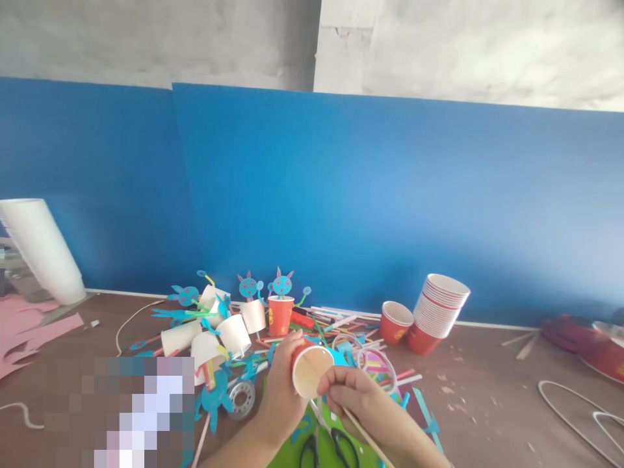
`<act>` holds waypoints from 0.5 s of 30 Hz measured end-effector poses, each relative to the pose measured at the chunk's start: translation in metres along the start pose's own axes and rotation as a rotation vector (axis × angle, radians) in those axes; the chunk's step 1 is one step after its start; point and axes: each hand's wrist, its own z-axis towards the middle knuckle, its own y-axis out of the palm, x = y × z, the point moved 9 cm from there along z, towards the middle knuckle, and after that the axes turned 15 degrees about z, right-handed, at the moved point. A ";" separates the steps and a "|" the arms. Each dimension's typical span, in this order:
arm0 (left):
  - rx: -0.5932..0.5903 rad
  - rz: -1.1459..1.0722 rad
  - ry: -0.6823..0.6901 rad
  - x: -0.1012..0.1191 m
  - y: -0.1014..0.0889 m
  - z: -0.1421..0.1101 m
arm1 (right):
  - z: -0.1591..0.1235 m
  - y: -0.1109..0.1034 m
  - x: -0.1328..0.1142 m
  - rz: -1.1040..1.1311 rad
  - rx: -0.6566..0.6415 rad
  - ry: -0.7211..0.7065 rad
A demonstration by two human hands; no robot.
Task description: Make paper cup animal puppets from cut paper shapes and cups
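Observation:
My left hand (283,374) is wrapped around a red paper cup (312,372), its pale inside facing me. Closed in a pinch, my right hand (358,396) has its fingertips at the cup's right rim. A thin light-coloured stick (368,437) runs from under that hand toward the bottom edge; it looks like wood. What sits between the fingertips is hidden. Below the cup lie scissors (336,442) with black handles on a green sheet (292,452). A roll of tape (242,399) is left of my left wrist.
Blue cut-out figures on a red cup (281,316) and white cups (234,335) crowd the table's left middle. Coloured sticks lie behind my hands. A cup stack (439,309) leans at right beside a single red cup (396,323). Pink paper (29,325) lies left; a blue partition (365,195) stands behind.

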 end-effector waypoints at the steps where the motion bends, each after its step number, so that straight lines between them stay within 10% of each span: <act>1: 0.003 0.004 0.000 -0.001 0.000 0.000 | 0.000 -0.001 -0.001 -0.004 0.009 -0.007; 15: -0.047 0.523 0.378 0.008 0.012 -0.006 | 0.003 -0.008 0.006 -0.050 0.034 0.038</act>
